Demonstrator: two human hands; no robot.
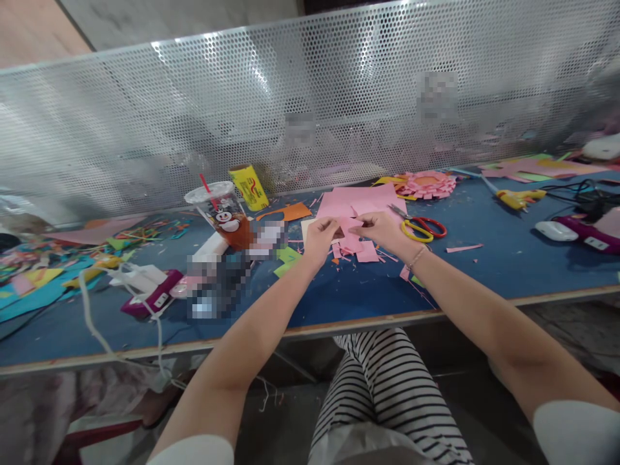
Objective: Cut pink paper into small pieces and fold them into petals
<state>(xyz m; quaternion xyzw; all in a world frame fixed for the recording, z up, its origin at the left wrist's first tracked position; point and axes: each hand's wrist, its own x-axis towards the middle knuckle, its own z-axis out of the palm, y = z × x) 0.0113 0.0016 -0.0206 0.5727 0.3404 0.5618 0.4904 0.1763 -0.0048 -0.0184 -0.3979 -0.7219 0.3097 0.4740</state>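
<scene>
Pink paper piece (349,226) is hanging between the person's two hands, just above the middle of a blue worktable (358,294). Left hand (320,236) is holding thumb and fingers together, pinching the piece's left side; right hand (376,228) is pinching its right side the same way, wrist resting low. Beneath and beyond them, a larger pink sheet (371,195) is lying flat, with a cream sheet (306,228) peeking out at the left and pink offcuts (367,252) scattering on the near side. Scissors (425,228) with red and yellow handles are lying just right of the right hand, their blades reaching over the pink sheet's edge. Farther off, a fringed pink paper ring (430,185) is sitting beyond the scissors, while green scraps (289,259) are lying near left of the left hand. On the left, an orange paper strip (293,211), a yellow box (250,188) and a clear cup (235,226) with a red straw are standing or lying about; a purple power strip (152,295) is lying nearer. Well to the right, a yellow glue gun (519,198) is resting. Across the far side, a perforated metal panel (339,97) is rising.
</scene>
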